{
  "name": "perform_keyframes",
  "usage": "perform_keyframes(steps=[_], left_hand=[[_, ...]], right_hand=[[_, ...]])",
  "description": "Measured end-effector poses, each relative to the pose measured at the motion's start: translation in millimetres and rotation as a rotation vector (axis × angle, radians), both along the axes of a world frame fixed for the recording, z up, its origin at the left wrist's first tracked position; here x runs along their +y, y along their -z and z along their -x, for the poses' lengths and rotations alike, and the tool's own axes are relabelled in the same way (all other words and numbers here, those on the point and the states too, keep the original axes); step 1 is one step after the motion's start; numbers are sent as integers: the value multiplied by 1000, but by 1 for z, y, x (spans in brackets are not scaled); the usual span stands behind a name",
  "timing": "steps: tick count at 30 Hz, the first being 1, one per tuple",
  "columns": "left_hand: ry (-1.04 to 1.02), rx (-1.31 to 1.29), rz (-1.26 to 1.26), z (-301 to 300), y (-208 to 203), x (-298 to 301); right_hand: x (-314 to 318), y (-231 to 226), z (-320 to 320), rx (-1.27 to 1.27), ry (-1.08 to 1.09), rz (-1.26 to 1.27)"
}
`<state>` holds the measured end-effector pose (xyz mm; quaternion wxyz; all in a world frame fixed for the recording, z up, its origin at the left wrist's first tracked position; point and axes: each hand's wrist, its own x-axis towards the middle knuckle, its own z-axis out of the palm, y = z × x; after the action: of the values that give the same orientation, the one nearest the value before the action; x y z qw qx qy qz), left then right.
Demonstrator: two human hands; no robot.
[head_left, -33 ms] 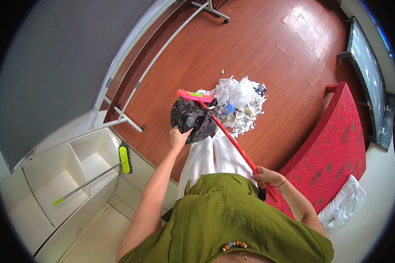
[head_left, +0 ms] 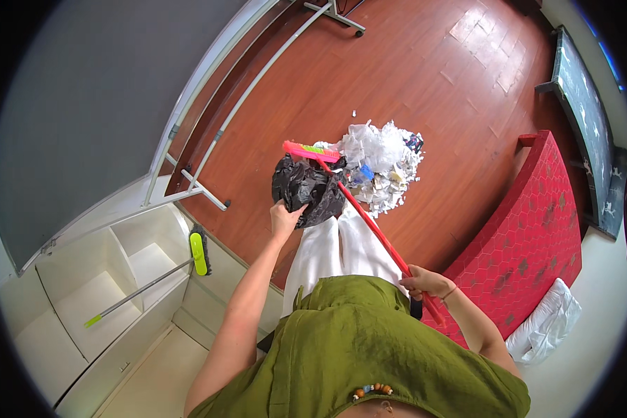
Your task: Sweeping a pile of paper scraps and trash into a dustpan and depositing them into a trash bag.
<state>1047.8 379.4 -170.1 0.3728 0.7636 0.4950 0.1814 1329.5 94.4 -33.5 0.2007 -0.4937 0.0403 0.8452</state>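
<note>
i have the red broom (head_left: 376, 233) slanting between the two hands, in front of the person's white trousers (head_left: 320, 254), toward the near left part of the floor (head_left: 272, 125). its long axis runs on a diagonal: the butt of the handle points back toward the person's right side, and the other end points away and to the left. the pink broom head (head_left: 310, 151) sits crosswise at that end, lying nearly left to right, one tip aimed at the floor's left edge and the other at the paper pile (head_left: 383, 157).

i see the right hand (head_left: 425, 280) wrapped around the handle near its butt. the left hand (head_left: 286, 219) pinches the near left side of a black plastic bag (head_left: 303, 187), thumb on top. the broom head is at the bag's far side; whether they touch, i cannot tell. the handle passes over the bag's right side.

the pile lies just beyond and right of the bag, a blue scrap (head_left: 366, 171) at its near left. along the floor's left edge i have a white cabinet (head_left: 76, 299) with a green brush (head_left: 199, 254) slanting across it, and a wheeled stand (head_left: 218, 134) farther along.
</note>
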Motion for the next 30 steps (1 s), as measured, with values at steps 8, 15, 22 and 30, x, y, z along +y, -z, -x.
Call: perform_keyframes(steps=[8,15,22,30], left_hand=[[89,-29,-20,-18,4,30],[85,63,69,-39,16,63],[80,102,75,-18,22,22],[477,37,-271,-6,-27,58]], right_hand=[[25,3,0,-18,91,103],[69,-20,5,-142,115,50],[150,-90,4,-407,42,-17],[315,-50,-8,179,717,-42]])
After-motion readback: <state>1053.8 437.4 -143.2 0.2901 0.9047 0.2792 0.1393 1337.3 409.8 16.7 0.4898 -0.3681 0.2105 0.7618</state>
